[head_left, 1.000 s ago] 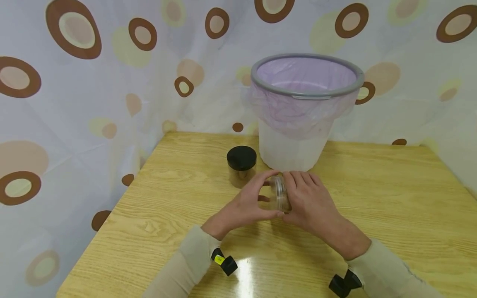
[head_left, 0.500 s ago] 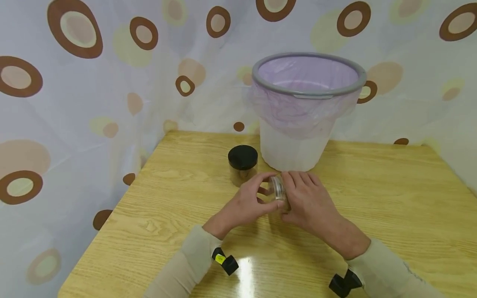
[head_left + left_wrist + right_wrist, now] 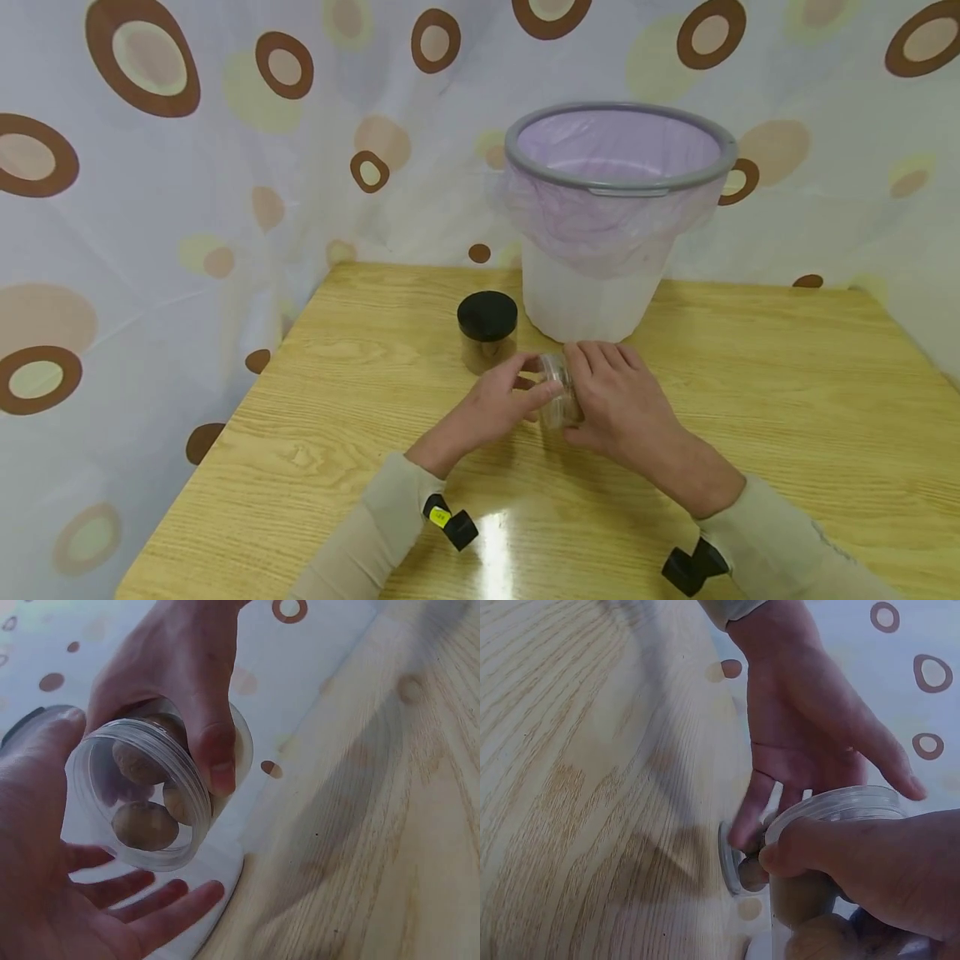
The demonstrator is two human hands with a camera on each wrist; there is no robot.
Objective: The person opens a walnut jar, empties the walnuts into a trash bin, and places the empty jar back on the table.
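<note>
My right hand (image 3: 626,400) grips a clear jar (image 3: 567,400) tipped on its side above the table, its thumb along the wall in the left wrist view. Several brown, roundish lumps (image 3: 146,825) show inside; their kind is hard to tell. A clear ridged lid end (image 3: 199,799) faces my left hand (image 3: 495,408). My left fingers (image 3: 176,911) are spread loosely around that end, not curled onto it, and the thumb lies near the rim. Behind my left hand stands a second jar (image 3: 489,350) with a black lid (image 3: 487,315), upright.
A white bin (image 3: 592,292) with a grey rim (image 3: 622,185) and a purple liner (image 3: 600,229) stands just behind the hands. The wood-grain table (image 3: 352,400) reaches a patterned cloth (image 3: 315,183) at the back and left.
My left hand has loosened from around the lid end; its thumb has moved up and the fingers have turned about the rim. The right hand keeps its grip, and the second jar stays put.
</note>
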